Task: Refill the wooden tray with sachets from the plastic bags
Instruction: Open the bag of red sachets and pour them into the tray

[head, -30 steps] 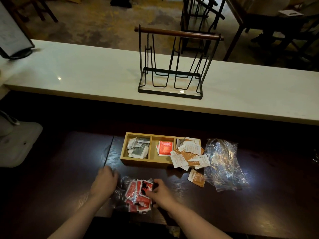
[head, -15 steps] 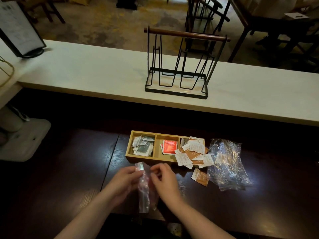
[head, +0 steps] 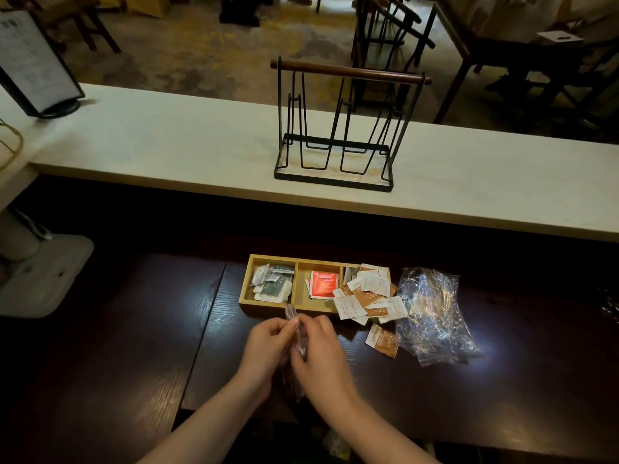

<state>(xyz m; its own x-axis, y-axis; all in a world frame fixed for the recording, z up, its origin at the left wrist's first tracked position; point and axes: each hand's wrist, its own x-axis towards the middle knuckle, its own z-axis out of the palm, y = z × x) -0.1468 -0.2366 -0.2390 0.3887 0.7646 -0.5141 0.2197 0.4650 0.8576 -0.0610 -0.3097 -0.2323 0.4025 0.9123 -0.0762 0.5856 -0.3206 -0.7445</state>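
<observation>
A wooden tray (head: 295, 289) with three compartments sits on the dark table. Its left compartment holds green-and-white sachets (head: 273, 287), the middle holds red sachets (head: 322, 284), and brown-and-white sachets (head: 366, 294) overflow the right one. One brown sachet (head: 382, 339) lies loose on the table. In front of the tray, my left hand (head: 266, 348) and my right hand (head: 318, 351) pinch a clear plastic bag (head: 294, 324) upright between them. Its contents are hidden by my hands.
A crumpled empty plastic bag (head: 432, 313) lies to the right of the tray. A black wire rack (head: 338, 128) with a wooden handle stands on the white counter (head: 167, 152) behind. A white stand base (head: 40, 276) sits at the left.
My hands lifted the clear bag with red sachets off the table and brought it upright between them, closer to the tray. The hands have drawn nearer together around the bag.
</observation>
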